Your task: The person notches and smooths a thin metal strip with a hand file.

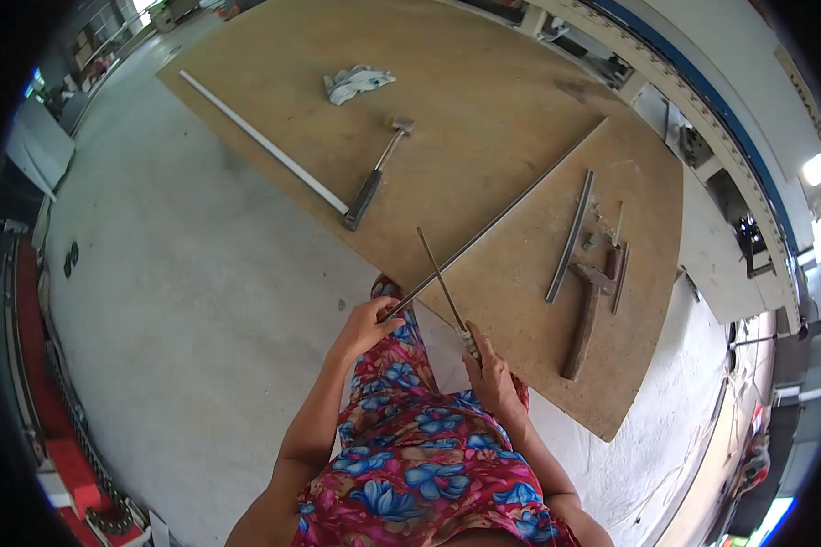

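My left hand (370,326) is closed around the near end of a long, thin metal bar (511,210). The bar runs away from me to the right across the brown board (483,82). In my right hand (491,374) is the handle of a slim file (441,278). Its blade points forward and to the left, and crosses the bar in this view just beyond my left hand, near the board's front edge.
A black-handled hammer (365,196) and a pale metal strip (265,146) lie to the left, a crumpled cloth (358,84) farther back. Right of the bar are a dark metal strip (570,239) and a wooden-handled hammer (582,333). Machinery (702,87) stands along the right.
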Demonstrator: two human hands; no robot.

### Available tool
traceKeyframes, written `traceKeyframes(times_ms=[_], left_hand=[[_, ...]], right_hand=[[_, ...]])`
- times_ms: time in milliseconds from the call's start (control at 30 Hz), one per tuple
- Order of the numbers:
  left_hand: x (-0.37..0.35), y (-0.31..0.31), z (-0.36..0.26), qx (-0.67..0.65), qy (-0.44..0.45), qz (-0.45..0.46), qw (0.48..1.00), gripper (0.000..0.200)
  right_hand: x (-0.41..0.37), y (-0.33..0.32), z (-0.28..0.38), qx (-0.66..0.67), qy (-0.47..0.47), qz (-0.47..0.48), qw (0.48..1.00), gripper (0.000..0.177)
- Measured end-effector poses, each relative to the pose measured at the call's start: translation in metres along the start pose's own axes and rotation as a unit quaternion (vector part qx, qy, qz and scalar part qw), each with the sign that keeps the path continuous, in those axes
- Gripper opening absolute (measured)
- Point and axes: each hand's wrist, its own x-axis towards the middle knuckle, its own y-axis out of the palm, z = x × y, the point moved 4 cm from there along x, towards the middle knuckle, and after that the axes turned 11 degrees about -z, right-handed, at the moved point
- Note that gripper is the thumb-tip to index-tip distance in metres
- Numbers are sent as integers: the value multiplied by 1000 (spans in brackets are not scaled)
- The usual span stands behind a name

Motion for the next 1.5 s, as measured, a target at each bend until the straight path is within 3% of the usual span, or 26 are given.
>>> traceKeyframes(times_ms=[133, 233, 333, 433, 633, 1333, 1500], left_hand=[[-18, 0, 20, -23, 23, -73, 997, 31], [-31, 3, 40, -110, -66, -62, 990, 26], [-39, 6, 41, -190, -91, -84, 974, 24], [-38, 10, 39, -208, -98, -100, 968, 25], [-8, 22, 33, -173, -25, -122, 977, 25], [6, 25, 31, -89, -15, -122, 988, 17], [14, 11, 42, -156, -86, -155, 972, 20]], right_hand=[[-7, 7, -4, -45, -82, -13, 996, 55], [-13, 9, -1, -33, -104, -25, 994, 53], [-20, 11, 3, 17, -31, 47, 998, 51], [-22, 15, 4, 7, -24, 85, 996, 50], [-22, 21, 4, -8, -40, 103, 994, 48], [-13, 21, 15, -56, -14, 132, 990, 49], [5, 29, 34, -64, -61, 131, 987, 50]])
